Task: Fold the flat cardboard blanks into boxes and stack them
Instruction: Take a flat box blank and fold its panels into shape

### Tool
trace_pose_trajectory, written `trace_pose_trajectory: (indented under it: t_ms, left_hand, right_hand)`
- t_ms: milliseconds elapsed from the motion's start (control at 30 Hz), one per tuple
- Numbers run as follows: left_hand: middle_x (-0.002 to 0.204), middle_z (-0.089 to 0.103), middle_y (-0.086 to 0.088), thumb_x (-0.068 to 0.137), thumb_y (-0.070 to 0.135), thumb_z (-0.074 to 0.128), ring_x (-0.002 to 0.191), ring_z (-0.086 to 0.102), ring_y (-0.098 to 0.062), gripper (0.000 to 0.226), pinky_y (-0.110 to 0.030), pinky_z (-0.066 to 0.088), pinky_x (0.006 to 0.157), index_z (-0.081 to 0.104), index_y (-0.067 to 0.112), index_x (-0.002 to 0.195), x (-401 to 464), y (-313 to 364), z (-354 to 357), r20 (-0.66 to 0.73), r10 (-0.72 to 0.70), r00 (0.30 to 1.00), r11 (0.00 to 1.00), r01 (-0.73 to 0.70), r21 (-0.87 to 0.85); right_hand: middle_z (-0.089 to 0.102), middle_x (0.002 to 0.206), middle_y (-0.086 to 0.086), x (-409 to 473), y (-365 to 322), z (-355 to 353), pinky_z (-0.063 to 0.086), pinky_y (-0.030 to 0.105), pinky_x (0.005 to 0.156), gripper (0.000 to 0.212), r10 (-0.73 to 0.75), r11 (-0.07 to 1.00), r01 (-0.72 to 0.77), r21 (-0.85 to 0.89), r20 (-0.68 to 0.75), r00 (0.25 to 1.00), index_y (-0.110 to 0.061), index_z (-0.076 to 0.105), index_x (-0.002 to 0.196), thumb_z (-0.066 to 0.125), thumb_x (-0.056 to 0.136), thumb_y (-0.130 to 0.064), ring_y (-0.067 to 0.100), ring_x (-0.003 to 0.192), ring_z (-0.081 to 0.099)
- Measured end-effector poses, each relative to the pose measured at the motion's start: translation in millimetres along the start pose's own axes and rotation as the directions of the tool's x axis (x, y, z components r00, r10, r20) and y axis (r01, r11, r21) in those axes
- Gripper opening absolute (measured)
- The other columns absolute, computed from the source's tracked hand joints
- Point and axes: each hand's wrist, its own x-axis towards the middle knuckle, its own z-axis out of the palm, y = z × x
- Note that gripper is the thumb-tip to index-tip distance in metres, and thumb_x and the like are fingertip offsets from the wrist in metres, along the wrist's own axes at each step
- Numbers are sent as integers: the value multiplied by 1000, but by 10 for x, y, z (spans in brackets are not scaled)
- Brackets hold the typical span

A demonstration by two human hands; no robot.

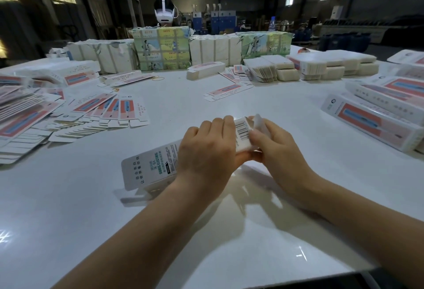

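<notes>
We hold the box (160, 162) just above the worktop (252, 231), its long axis running from our near left to far right. Left hand (206, 151) wraps its middle; right hand (277, 148) pinches the far-end flap (258, 121).

Blanks (68, 116) left, boxes (376, 114) right
</notes>
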Motion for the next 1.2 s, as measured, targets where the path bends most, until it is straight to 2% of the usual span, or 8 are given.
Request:
trace_pose_trajectory:
  t_ms: [133,200,300,433,567,733,933,1200]
  left_hand:
    - [77,66,-7,100,44,11,62,60,-24,71,-30,42,53,69,3,98,-12,79,31,-58,37,998,999,-36,32]
    - [77,66,-6,99,49,13,63,61,-24,72,-31,43,53,69,4,97,-7,84,31,-61,39,997,999,-37,31]
    - [78,66,-6,88,63,41,64,62,-23,66,-30,44,55,68,4,100,-10,48,31,-58,32,998,996,-28,79]
    - [80,66,-5,74,62,63,66,61,-23,65,-31,43,56,67,4,103,-23,18,35,-25,18,1000,993,-15,121]
    - [83,67,-6,79,63,52,68,62,-23,66,-32,44,57,66,4,106,-18,3,25,-19,26,999,992,-23,122]
    - [88,68,-11,83,60,46,71,63,-27,67,-33,47,58,64,1,109,-22,-17,-7,-19,11,1000,999,-10,36]
    - [88,68,-11,85,60,38,72,63,-26,69,-33,48,58,65,1,108,-24,-8,-20,-20,30,999,999,-29,39]
    - [80,67,-6,78,59,63,64,61,-21,60,-30,42,54,68,3,101,-20,60,42,-78,97,992,983,-83,166]
  right_hand:
    - [49,139,-1,-71,38,27,29,4,88,45,-212,772,211,-600,71,975,-12,36,145,39,101,-23,7,117,47]
    - [47,132,-10,-67,34,36,29,1,91,46,-197,833,191,-520,44,979,-13,36,146,38,102,-27,1,115,45]
    - [65,93,0,-24,-40,43,49,33,85,30,19,1000,-18,19,-3,1000,-11,66,111,42,101,-27,14,87,59]
    - [71,88,7,38,-93,-15,57,32,71,23,195,914,-208,347,74,978,-10,68,107,48,94,-9,17,78,66]
    - [66,96,19,66,-83,-21,54,42,84,27,208,893,-217,394,66,976,3,63,113,46,92,1,27,84,65]
    - [73,88,13,69,-45,-38,58,27,64,33,105,909,-140,392,108,989,-7,70,97,38,96,2,21,78,70]
    - [72,93,17,53,-38,-26,59,32,67,35,122,920,-148,362,94,988,-3,68,105,37,92,7,26,83,70]
    - [71,84,-2,-31,-52,34,55,31,73,42,64,996,-57,74,-89,994,-26,68,93,35,93,1,12,79,65]
